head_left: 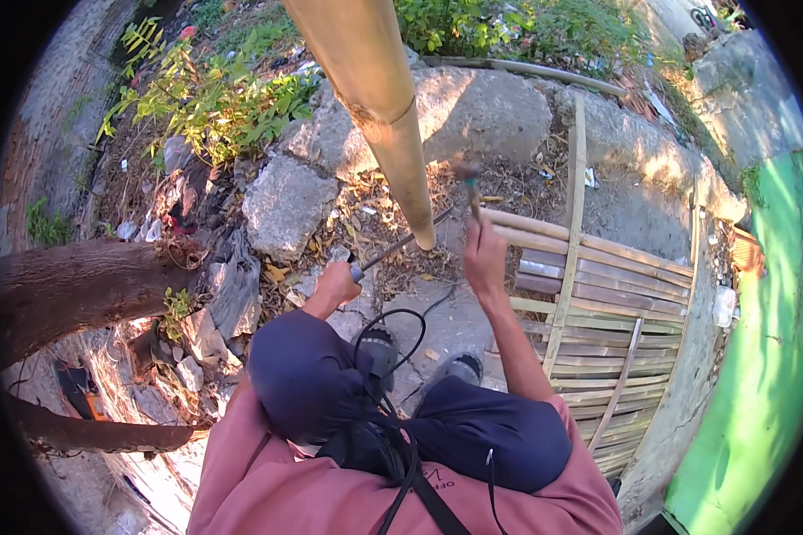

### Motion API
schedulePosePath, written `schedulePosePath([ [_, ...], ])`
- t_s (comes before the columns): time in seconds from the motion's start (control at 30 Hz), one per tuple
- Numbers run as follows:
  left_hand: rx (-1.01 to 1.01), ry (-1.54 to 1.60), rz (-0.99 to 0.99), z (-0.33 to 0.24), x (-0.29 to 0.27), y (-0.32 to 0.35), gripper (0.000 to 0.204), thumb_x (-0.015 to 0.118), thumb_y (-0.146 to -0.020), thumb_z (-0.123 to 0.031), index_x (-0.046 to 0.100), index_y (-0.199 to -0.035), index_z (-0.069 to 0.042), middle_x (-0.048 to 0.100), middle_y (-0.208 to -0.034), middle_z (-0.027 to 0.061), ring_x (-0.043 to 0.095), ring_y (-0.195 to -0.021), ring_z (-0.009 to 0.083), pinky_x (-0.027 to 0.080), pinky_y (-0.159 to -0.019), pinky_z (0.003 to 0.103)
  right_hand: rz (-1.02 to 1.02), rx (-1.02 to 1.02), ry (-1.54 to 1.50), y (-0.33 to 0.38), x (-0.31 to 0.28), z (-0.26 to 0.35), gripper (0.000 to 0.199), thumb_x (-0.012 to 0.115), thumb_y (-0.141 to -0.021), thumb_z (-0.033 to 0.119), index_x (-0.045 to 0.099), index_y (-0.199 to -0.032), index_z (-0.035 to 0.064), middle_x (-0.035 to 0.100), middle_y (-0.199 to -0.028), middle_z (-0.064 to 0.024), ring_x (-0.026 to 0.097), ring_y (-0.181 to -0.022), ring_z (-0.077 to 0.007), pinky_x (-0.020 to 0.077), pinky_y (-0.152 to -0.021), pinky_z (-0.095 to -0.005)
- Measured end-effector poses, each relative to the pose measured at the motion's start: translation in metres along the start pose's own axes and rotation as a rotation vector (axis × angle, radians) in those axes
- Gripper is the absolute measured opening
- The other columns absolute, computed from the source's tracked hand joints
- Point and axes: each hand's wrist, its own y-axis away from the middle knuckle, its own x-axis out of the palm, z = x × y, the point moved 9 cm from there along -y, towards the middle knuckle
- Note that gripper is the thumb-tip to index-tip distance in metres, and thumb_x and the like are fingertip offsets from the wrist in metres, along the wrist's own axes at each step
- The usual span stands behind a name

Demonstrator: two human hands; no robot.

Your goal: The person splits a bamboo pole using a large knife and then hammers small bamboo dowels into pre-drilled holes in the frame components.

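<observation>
Both arms reach forward — left hand [337,283] clenched low, right hand [484,259] fisted, raised higher.

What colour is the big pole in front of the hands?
The bamboo pole is yellowish tan, seen best in the head view.

L hand [335,283] w/ chisel [401,241] at bamboo pole [379,98], R hand [484,259] w/ raised hammer [469,183].

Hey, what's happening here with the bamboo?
A person crouches outdoors at a thick bamboo pole. The left hand holds a thin metal rod with its tip against the pole's lower end. The right hand has a hammer raised, blurred. A slatted bamboo panel lies to the right.
</observation>
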Motion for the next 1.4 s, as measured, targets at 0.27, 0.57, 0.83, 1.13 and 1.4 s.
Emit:
schedulePosePath([
  [0.27,-0.022,0.033,-0.019,-0.010,-0.004,0.005,0.031,0.074,-0.071,-0.016,0.074,-0.096,0.002,0.072,-0.101,0.0266,0.072,-0.094,0.0414,0.058,-0.083,0.050,0.214,0.211,0.231,0.048,0.047,-0.103,0.032,0.046,-0.106,0.025,0.059,-0.098,-0.0026,0.065,-0.081,-0.0288,0.063,-0.074,-0.0504,0.0448,-0.060,-0.0546],
  [0.57,-0.064,0.011,-0.021,0.000,-0.012,0.014,0.030,0.072,-0.068,-0.008,0.074,-0.096,0.002,0.073,-0.102,0.0245,0.073,-0.097,0.0388,0.059,-0.083,0.047,0.225,0.325,0.186,0.126,0.044,-0.119,0.038,0.047,-0.107,0.033,0.058,-0.094,-0.0018,0.058,-0.070,-0.0267,0.060,-0.065,-0.0446,0.0429,-0.061,-0.0511],
  [0.83,-0.106,0.104,0.011,-0.001,-0.005,0.021,0.032,0.073,-0.070,-0.010,0.072,-0.099,0.004,0.071,-0.105,0.0259,0.072,-0.098,0.0423,0.059,-0.084,0.050,0.304,0.071,0.094,0.102,0.037,-0.044,0.026,0.048,-0.107,0.026,0.054,-0.099,0.0024,0.053,-0.062,-0.0230,0.058,-0.057,-0.0453,0.0379,-0.052,-0.0518],
  [1.13,-0.071,0.094,0.037,-0.024,-0.018,0.021,0.031,0.073,-0.072,-0.008,0.074,-0.102,0.001,0.073,-0.104,0.0240,0.073,-0.097,0.0399,0.059,-0.083,0.049,0.353,-0.069,0.200,0.099,0.055,-0.038,0.022,0.047,-0.107,0.024,0.053,-0.100,0.0039,0.055,-0.063,-0.0224,0.060,-0.061,-0.0462,0.0381,-0.054,-0.0543],
  [1.4,0.038,0.096,0.002,-0.041,-0.039,0.025,0.025,0.073,-0.076,-0.010,0.076,-0.099,0.001,0.074,-0.103,0.0215,0.074,-0.096,0.0376,0.059,-0.083,0.048,0.191,0.055,0.214,0.110,0.006,-0.070,0.034,0.044,-0.109,0.030,0.053,-0.093,0.0022,0.052,-0.059,-0.0133,0.053,-0.050,-0.0303,0.0369,-0.050,-0.0449],
])
